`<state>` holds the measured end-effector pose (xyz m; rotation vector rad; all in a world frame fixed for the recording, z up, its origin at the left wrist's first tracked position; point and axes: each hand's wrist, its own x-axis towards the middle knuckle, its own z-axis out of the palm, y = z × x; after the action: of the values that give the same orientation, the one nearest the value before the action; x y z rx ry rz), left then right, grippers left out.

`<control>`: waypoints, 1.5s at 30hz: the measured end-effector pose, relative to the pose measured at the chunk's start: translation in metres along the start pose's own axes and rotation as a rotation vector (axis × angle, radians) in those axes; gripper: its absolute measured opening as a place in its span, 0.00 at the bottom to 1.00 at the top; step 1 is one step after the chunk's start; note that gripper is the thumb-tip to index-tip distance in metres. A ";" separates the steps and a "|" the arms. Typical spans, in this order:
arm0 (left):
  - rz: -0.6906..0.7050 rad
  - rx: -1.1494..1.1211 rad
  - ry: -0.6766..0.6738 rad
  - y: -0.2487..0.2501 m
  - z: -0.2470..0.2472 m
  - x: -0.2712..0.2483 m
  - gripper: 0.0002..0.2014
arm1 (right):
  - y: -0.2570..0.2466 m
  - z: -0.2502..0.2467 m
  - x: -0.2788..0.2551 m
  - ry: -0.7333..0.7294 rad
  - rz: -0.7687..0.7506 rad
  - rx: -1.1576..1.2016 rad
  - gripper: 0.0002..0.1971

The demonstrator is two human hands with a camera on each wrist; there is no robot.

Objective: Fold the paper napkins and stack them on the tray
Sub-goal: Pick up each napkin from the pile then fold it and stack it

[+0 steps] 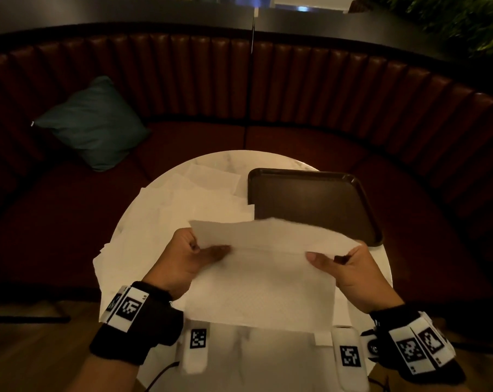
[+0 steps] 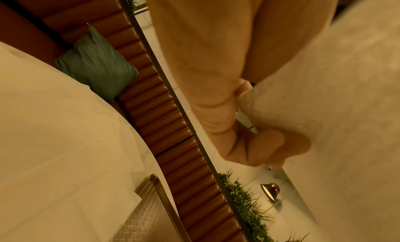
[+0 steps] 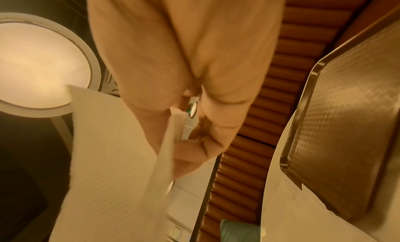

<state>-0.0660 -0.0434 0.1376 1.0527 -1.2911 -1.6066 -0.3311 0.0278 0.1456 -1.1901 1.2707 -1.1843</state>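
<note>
A white paper napkin (image 1: 265, 275) hangs in the air above the round table, its top strip bent over towards me. My left hand (image 1: 188, 256) pinches its upper left corner, thumb on the near face. My right hand (image 1: 344, 264) pinches the upper right corner the same way. In the left wrist view the napkin (image 2: 335, 108) fills the right side beside my curled fingers (image 2: 255, 148). The right wrist view has the napkin (image 3: 112, 160) left of my hand (image 3: 190, 150). A dark brown tray (image 1: 310, 205) lies bare at the table's right. Several loose napkins (image 1: 200, 199) cover the left half.
The small round white table (image 1: 239, 161) is ringed by a curved red-brown bench (image 1: 296, 80). A teal cushion (image 1: 92, 123) leans at the bench's left. A plant (image 1: 452, 21) stands behind it at the upper right. Wooden floor shows at the lower left.
</note>
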 end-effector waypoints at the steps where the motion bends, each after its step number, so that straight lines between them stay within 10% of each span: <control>1: -0.001 0.009 -0.013 0.002 -0.001 0.000 0.09 | -0.001 -0.001 0.000 0.020 -0.016 -0.021 0.10; 13: -0.021 0.077 -0.035 0.008 -0.021 0.000 0.18 | -0.002 -0.018 -0.007 -0.178 -0.087 -0.090 0.04; 17: -0.043 0.086 0.018 0.011 -0.019 0.001 0.23 | -0.005 -0.022 -0.005 -0.151 -0.108 -0.143 0.21; 20: -0.049 0.113 0.043 0.021 -0.013 0.002 0.15 | -0.006 -0.021 -0.004 -0.135 -0.113 -0.104 0.07; 24: -0.015 0.146 0.048 0.021 -0.008 0.008 0.11 | 0.001 -0.023 -0.006 -0.057 -0.083 -0.110 0.20; 33: 0.076 0.672 -0.422 0.021 0.045 0.019 0.09 | 0.043 0.001 -0.032 -0.269 0.237 -0.618 0.30; 38: 0.085 0.758 -0.673 0.015 0.081 0.025 0.07 | 0.080 0.026 -0.055 0.000 0.037 -0.298 0.11; 45: 0.168 0.763 -0.474 -0.017 0.118 0.062 0.12 | 0.107 -0.027 -0.067 0.241 0.215 -0.096 0.30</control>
<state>-0.1989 -0.0620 0.1292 0.9673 -2.3615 -1.2841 -0.3594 0.0994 0.0418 -0.9704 1.6089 -1.1421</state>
